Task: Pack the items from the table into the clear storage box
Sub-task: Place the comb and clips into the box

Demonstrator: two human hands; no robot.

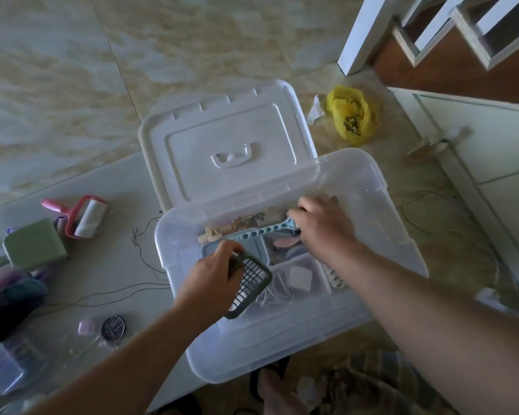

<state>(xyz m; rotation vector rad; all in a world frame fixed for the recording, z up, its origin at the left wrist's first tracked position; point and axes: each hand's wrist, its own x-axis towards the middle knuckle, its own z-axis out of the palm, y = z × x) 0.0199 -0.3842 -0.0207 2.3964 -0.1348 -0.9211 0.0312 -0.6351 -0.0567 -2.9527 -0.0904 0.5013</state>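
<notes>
The clear storage box [369,175] sits open at the table's right edge, with its white lid [222,139] lying behind it. My left hand [213,283] holds a dark green grid tray [249,287] tilted over the box's near left part. My right hand [321,223] is inside the box, gripping the end of a light blue perforated tool [261,235]. Beneath lie a blue tray, pink pieces, a white square pad [300,278] and several small beige clips [240,224].
On the table to the left are a pink lint roller [84,217], a green box [33,244], a round metal strainer [113,324], a small clear container [3,363], dark cloth and thin cords. A yellow bag [352,115] lies on the floor beyond. Stairs rise at the top right.
</notes>
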